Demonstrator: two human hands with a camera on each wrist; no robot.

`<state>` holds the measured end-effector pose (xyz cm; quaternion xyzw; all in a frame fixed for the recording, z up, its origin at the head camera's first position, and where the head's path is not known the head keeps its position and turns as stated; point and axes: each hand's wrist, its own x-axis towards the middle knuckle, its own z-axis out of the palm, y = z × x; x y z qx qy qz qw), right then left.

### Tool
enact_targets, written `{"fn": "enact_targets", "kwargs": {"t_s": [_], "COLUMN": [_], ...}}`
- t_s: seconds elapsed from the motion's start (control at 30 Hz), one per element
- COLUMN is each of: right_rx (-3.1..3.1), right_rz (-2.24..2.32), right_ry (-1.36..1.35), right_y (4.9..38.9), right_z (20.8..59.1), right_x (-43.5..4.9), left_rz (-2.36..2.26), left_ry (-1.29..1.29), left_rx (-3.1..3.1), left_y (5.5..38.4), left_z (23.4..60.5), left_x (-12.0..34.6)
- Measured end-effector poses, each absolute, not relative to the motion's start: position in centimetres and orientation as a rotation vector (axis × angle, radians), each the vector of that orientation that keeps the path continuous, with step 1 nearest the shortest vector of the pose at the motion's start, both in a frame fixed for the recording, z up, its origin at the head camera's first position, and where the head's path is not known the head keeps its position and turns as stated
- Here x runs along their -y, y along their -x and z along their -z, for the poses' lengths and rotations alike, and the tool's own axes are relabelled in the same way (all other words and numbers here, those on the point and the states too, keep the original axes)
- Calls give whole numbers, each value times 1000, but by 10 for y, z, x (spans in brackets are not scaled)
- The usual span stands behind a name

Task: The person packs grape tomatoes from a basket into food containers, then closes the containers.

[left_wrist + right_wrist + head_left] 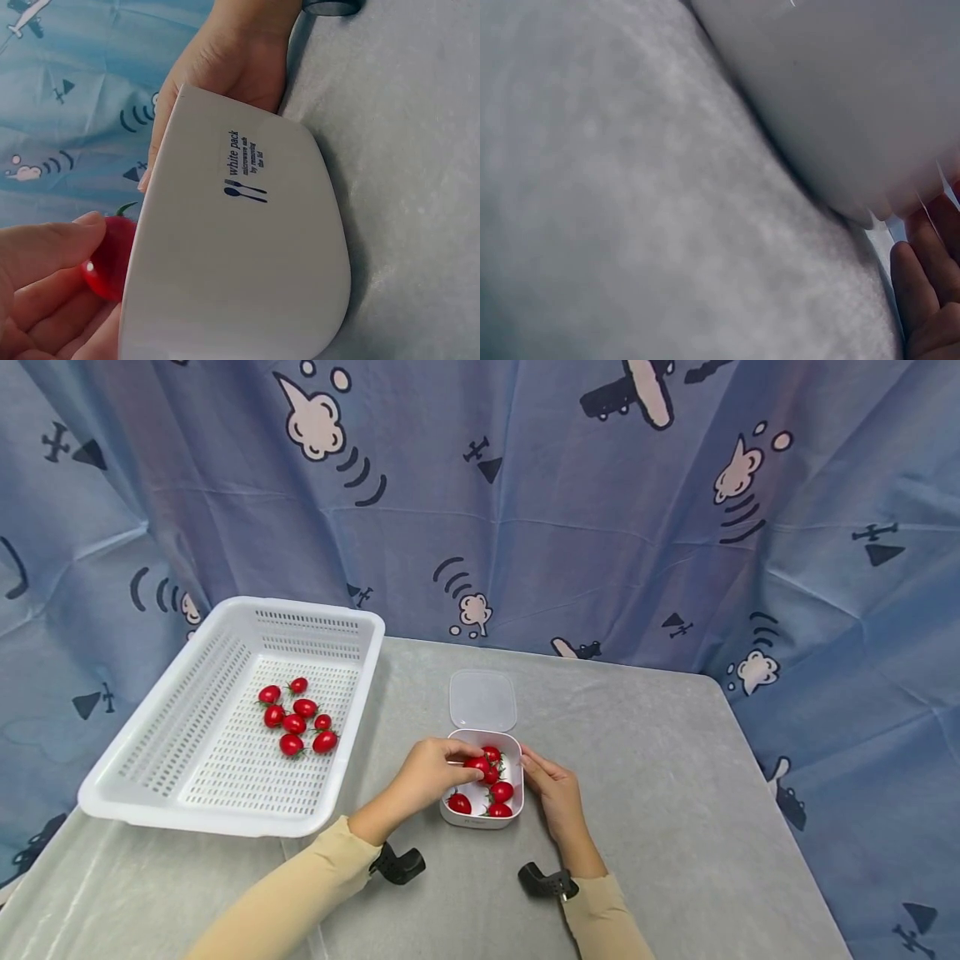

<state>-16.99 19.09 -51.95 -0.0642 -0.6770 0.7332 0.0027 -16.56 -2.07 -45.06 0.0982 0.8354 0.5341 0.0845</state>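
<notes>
My left hand (431, 772) pinches a cherry tomato (112, 259) between thumb and fingers, over the near-left part of a small white plastic container (480, 821). Several red cherry tomatoes (501, 792) with green stems lie inside it. On the container's right side my right hand (558, 793) rests with its fingers nearly straight along the outer wall, fingertips at the rim. In the right wrist view these fingers (926, 259) lie against the far part of the wall. Printed lettering marks the container's near side in the left wrist view.
A translucent square lid (482, 700) lies just behind the container. To the left stands a large white perforated basket (217, 822) with several cherry tomatoes (294, 724) on its floor. A patterned blue curtain (525, 527) hangs behind the grey-covered table (675, 827).
</notes>
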Motion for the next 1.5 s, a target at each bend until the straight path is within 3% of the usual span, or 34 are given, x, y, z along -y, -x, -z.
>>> {"fn": "enact_targets", "kwargs": {"t_s": [1.5], "right_rx": [2199], "right_rz": [-2263], "right_ry": [228], "right_y": [172], "right_z": [519], "right_x": [-193], "left_rz": [-1169], "left_ry": [-610], "left_rx": [-2641], "left_y": [165], "left_z": [456], "left_x": [-5]}}
